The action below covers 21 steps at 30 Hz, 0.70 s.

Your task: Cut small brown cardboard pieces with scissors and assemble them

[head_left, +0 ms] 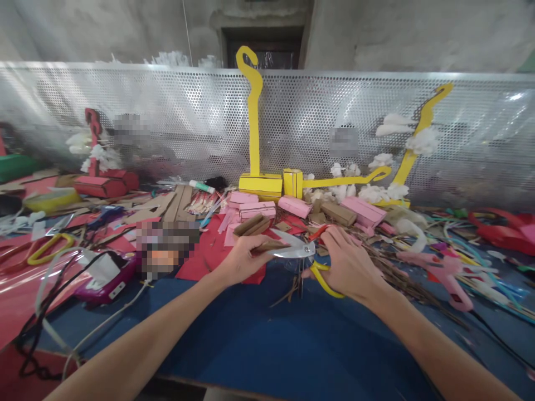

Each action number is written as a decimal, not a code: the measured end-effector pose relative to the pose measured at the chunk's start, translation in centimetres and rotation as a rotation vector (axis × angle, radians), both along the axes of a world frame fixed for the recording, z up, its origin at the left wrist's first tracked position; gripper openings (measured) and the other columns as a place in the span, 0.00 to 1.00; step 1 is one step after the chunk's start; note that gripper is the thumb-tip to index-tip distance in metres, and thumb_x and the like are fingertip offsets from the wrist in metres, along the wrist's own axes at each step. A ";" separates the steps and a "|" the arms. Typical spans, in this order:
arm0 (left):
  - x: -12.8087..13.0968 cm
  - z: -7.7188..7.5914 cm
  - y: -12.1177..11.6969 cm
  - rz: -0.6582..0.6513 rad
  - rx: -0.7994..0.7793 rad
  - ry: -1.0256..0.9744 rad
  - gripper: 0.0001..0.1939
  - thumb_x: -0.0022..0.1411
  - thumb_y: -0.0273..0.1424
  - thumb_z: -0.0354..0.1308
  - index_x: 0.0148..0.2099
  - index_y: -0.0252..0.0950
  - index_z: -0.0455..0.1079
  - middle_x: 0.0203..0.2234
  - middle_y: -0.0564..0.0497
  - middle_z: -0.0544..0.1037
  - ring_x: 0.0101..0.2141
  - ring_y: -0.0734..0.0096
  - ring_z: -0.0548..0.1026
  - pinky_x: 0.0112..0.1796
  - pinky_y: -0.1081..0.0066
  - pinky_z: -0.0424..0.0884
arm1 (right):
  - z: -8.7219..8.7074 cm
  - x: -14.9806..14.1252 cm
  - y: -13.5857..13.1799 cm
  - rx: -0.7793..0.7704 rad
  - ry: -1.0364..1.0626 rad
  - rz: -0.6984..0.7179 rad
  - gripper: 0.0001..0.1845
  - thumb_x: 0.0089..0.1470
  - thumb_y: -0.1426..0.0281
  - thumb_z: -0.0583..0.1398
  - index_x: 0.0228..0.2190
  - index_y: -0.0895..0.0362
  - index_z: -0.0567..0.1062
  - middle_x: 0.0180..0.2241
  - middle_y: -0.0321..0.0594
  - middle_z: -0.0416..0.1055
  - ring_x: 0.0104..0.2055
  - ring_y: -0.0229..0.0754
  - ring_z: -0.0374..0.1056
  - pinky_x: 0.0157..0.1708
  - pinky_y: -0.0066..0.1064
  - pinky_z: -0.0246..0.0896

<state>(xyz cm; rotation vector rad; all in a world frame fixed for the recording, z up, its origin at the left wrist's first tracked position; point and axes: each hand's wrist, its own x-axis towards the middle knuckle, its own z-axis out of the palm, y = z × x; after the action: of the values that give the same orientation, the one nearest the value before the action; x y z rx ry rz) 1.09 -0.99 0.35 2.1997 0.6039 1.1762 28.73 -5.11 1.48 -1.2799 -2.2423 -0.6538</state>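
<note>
My right hand [351, 262] is closed around the handles of a pair of scissors [300, 250], one loop red and the other yellow. Their blades are spread and point left. Between them reaches a small brown cardboard piece [272, 245], pinched by my left hand [244, 260]. The fingers of the left hand partly cover the cardboard. Just beyond the hands lie a folded brown cardboard box [252, 225] and several pink paper-covered boxes [257, 210]. Thin brown cardboard strips [293, 291] lie on the blue tabletop [259, 340] below the scissors.
A yellow hook-topped stand [253, 122] rises before a perforated metal panel [184, 111]. A pink glue gun [449, 273] lies right, its black cord trailing. Left are a purple device [111, 287], cables and yellow-handled scissors [50, 248]. Red paper [209, 250] and scraps cover the back.
</note>
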 end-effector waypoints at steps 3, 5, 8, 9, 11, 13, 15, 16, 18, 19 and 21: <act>0.0 0.1 0.3 0.141 0.087 -0.017 0.19 0.73 0.36 0.52 0.61 0.38 0.74 0.57 0.44 0.78 0.61 0.55 0.72 0.65 0.52 0.63 | -0.3 0.0 0.2 -0.102 0.133 -0.041 0.29 0.58 0.47 0.61 0.46 0.58 0.66 0.45 0.54 0.69 0.49 0.62 0.67 0.45 0.48 0.65; 0.0 0.0 0.4 0.195 0.091 0.037 0.22 0.75 0.37 0.48 0.66 0.41 0.68 0.63 0.46 0.72 0.67 0.56 0.63 0.68 0.51 0.54 | -0.5 0.0 0.4 -0.214 0.252 -0.025 0.27 0.59 0.48 0.60 0.47 0.56 0.66 0.46 0.53 0.68 0.50 0.61 0.67 0.45 0.47 0.65; 0.0 -0.4 0.2 0.124 0.004 0.221 0.25 0.77 0.38 0.44 0.72 0.45 0.57 0.69 0.50 0.64 0.69 0.59 0.59 0.69 0.53 0.53 | -1.0 -0.1 0.7 -0.329 0.386 -0.012 0.24 0.60 0.50 0.60 0.45 0.55 0.66 0.45 0.51 0.69 0.48 0.58 0.67 0.45 0.46 0.63; 0.1 -0.6 0.0 0.088 -0.025 0.297 0.27 0.77 0.39 0.44 0.74 0.46 0.53 0.70 0.50 0.61 0.69 0.58 0.59 0.69 0.52 0.54 | -1.2 -0.1 0.9 -0.349 0.412 -0.013 0.23 0.61 0.50 0.60 0.45 0.55 0.67 0.44 0.50 0.69 0.46 0.57 0.67 0.45 0.46 0.63; 0.2 -0.8 -0.3 0.086 -0.063 0.425 0.30 0.76 0.38 0.44 0.76 0.48 0.45 0.72 0.50 0.56 0.70 0.53 0.57 0.68 0.47 0.54 | -1.7 -0.1 1.3 -0.371 0.447 -0.006 0.22 0.63 0.50 0.58 0.45 0.56 0.66 0.42 0.47 0.69 0.43 0.53 0.67 0.43 0.44 0.64; 0.4 -1.0 -0.5 0.118 -0.094 0.517 0.32 0.75 0.38 0.45 0.76 0.49 0.40 0.74 0.49 0.50 0.71 0.49 0.52 0.67 0.39 0.51 | -2.2 0.0 1.7 -0.396 0.483 0.012 0.21 0.64 0.50 0.56 0.45 0.56 0.67 0.39 0.43 0.68 0.39 0.49 0.66 0.41 0.41 0.64; 0.4 -1.1 -0.6 0.116 -0.131 0.557 0.33 0.75 0.38 0.43 0.77 0.50 0.36 0.75 0.50 0.45 0.73 0.48 0.45 0.67 0.35 0.46 | -2.4 0.0 1.9 -0.419 0.518 0.029 0.21 0.64 0.49 0.55 0.42 0.55 0.67 0.36 0.41 0.68 0.37 0.47 0.65 0.39 0.40 0.64; 0.4 -1.2 -0.5 0.096 -0.144 0.563 0.33 0.76 0.39 0.42 0.77 0.50 0.34 0.75 0.51 0.42 0.73 0.49 0.43 0.68 0.36 0.44 | -2.4 -0.1 1.8 -0.432 0.534 0.039 0.21 0.64 0.49 0.55 0.41 0.55 0.67 0.35 0.40 0.67 0.36 0.47 0.64 0.38 0.40 0.63; 0.3 -1.3 -0.3 0.051 -0.152 0.558 0.33 0.76 0.40 0.40 0.77 0.47 0.33 0.76 0.51 0.39 0.74 0.53 0.41 0.69 0.42 0.42 | -2.1 -0.4 1.5 -0.471 0.560 0.075 0.21 0.63 0.48 0.56 0.38 0.54 0.67 0.34 0.39 0.68 0.34 0.46 0.63 0.37 0.39 0.63; 0.3 -1.4 -0.2 0.038 -0.146 0.546 0.33 0.76 0.40 0.39 0.77 0.45 0.32 0.76 0.51 0.38 0.74 0.55 0.41 0.70 0.46 0.42 | -1.8 -0.6 1.2 -0.499 0.570 0.109 0.22 0.63 0.47 0.55 0.37 0.54 0.67 0.33 0.39 0.68 0.34 0.45 0.63 0.36 0.38 0.63; 0.2 -1.5 -0.2 0.027 -0.111 0.526 0.33 0.77 0.39 0.39 0.77 0.42 0.33 0.76 0.49 0.37 0.74 0.57 0.40 0.71 0.50 0.43 | -1.3 -1.1 0.4 -0.567 0.587 0.199 0.24 0.64 0.44 0.52 0.36 0.53 0.67 0.32 0.39 0.69 0.33 0.44 0.64 0.34 0.37 0.65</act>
<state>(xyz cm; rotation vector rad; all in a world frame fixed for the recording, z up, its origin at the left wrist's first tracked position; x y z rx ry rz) 1.32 -1.16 -1.13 2.4128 0.8859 0.5474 27.63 -4.68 0.21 -1.2484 -2.0525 0.4249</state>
